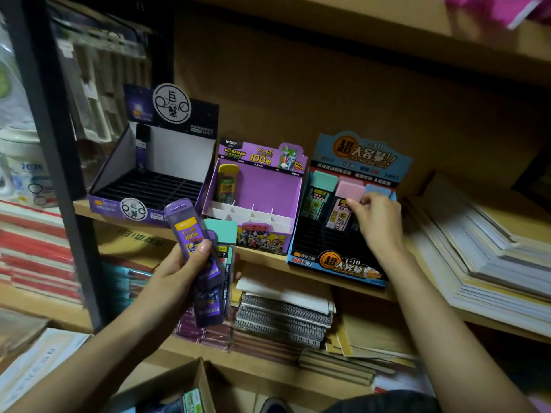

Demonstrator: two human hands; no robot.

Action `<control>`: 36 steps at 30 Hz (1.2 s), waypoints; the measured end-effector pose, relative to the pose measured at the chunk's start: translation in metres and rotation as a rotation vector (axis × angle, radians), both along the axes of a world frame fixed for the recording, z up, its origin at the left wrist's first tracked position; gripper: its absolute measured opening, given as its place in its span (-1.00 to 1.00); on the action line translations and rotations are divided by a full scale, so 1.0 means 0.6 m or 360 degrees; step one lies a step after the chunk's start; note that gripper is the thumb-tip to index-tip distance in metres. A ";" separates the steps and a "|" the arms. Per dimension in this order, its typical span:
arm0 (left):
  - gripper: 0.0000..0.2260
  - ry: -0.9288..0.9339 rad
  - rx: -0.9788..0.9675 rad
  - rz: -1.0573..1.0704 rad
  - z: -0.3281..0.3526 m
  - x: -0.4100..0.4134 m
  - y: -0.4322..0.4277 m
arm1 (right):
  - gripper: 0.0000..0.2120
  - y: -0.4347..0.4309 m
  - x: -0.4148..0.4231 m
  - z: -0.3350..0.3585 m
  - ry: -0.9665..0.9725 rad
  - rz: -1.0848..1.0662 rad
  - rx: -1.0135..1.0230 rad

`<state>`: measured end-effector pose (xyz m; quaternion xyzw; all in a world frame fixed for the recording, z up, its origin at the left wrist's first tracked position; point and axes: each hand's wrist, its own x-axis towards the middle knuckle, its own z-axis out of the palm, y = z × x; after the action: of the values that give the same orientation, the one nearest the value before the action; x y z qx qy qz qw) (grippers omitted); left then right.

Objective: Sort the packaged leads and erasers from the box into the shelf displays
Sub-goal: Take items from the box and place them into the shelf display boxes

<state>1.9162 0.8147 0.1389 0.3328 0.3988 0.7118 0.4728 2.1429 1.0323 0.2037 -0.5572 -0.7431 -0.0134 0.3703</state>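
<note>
Head view: at 3 o'clock the right hand (377, 222) pinches the flat cap of a rectangular pink lead case (346, 204) standing in the blue cardboard display (337, 263), among its black slots. At 8 o'clock the left hand (182, 272) grips glossy purple lead cases (186, 231) and a teal-capped case (222, 234). A brown cardboard box (185, 380) sits at 7 o'clock.

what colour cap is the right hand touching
Pink cap on that pack, best in the head view.
</note>
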 end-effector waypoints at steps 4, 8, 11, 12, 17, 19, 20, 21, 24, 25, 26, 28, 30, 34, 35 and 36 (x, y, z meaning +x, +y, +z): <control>-0.72 -0.0023 0.0009 0.0018 0.004 -0.003 -0.004 | -0.61 -0.047 -0.010 0.009 -0.0201 -0.0092 0.0112; -0.76 -0.0118 0.0011 0.0020 0.012 -0.003 -0.006 | -0.66 -0.135 -0.068 0.028 0.0648 0.0799 -0.0374; -0.76 -0.0167 0.0031 0.0019 0.019 0.003 -0.005 | -0.76 -0.201 -0.132 0.011 0.0926 0.1182 -0.1135; -0.75 -0.0161 0.0041 0.0016 0.022 0.008 -0.005 | -0.79 -0.215 -0.150 -0.002 0.0825 0.1216 -0.1177; -0.79 -0.0146 -0.0006 0.0032 0.015 0.021 -0.004 | -0.75 -0.247 -0.190 -0.045 0.0739 0.1176 -0.1066; -0.78 -0.0175 -0.0061 0.0010 0.014 0.024 -0.002 | -0.76 -0.244 -0.191 -0.049 0.0722 0.1035 -0.0862; -0.78 -0.0192 -0.0068 0.0013 0.014 0.025 -0.001 | -0.79 -0.242 -0.191 -0.048 0.0737 0.0977 -0.0786; -0.79 -0.0202 -0.0068 0.0031 0.013 0.025 0.001 | -0.81 -0.241 -0.189 -0.045 0.0758 0.0945 -0.0749; -0.83 -0.0172 -0.0065 0.0100 0.015 0.020 0.010 | -0.87 -0.230 -0.174 -0.025 0.0970 0.1000 -0.0841; -0.83 -0.0143 -0.0064 0.0107 0.016 0.018 0.013 | -0.91 -0.224 -0.164 -0.014 0.0998 0.1023 -0.0857; -0.82 -0.0096 -0.0062 0.0110 0.019 0.016 0.017 | -0.93 -0.214 -0.152 -0.001 0.0966 0.1031 -0.0810; -0.83 0.0031 -0.0045 0.0118 0.029 0.011 0.026 | -0.91 -0.188 -0.125 0.026 0.0944 0.1022 -0.0653; -0.85 0.0117 -0.0005 0.0118 0.043 0.006 0.037 | -0.87 -0.157 -0.096 0.049 0.1064 0.0959 -0.0511; -0.87 0.0218 0.0040 0.0045 0.064 -0.013 0.053 | -0.88 -0.094 -0.049 0.064 0.1303 0.0679 -0.0236; -0.86 0.0242 0.0051 0.0013 0.065 -0.018 0.055 | -0.85 -0.081 -0.043 0.063 0.1264 0.0624 -0.0188; -0.84 0.0267 0.0059 -0.0012 0.066 -0.022 0.056 | -0.82 -0.070 -0.040 0.061 0.1169 0.0587 -0.0151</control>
<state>1.9029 0.8484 0.1787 0.4016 0.4225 0.6869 0.4341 2.1187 0.9904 0.2405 -0.3988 -0.6488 0.2874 0.5809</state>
